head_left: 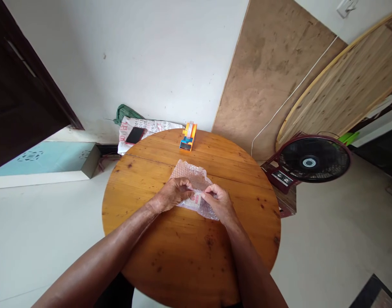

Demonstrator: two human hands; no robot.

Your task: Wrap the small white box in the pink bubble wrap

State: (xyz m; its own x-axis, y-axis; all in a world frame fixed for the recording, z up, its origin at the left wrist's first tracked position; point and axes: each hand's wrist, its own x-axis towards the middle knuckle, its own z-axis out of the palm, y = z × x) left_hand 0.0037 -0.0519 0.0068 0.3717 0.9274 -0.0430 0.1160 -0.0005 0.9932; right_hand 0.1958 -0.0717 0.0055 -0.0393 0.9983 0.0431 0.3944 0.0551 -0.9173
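A sheet of bubble wrap (pixel 191 170) lies on the round wooden table (pixel 183 256), partly folded around a small flat item with red print (pixel 195 199). What that item is, I cannot make out. My left hand (pixel 174 193) pinches the wrap from the left, thumb and fingertips together. From the right, my right hand (pixel 219 203) pinches the same wrap, its fingertips close to those of the left. Both hands rest low over the middle of the table.
At the table's far edge stands an orange and blue tape dispenser (pixel 188 137). Beyond the back left edge, a phone (pixel 135 135) lies on a printed white sack (pixel 123 128). A dark red fan (pixel 311 160) is at the right, near a large round wooden board (pixel 340 85).
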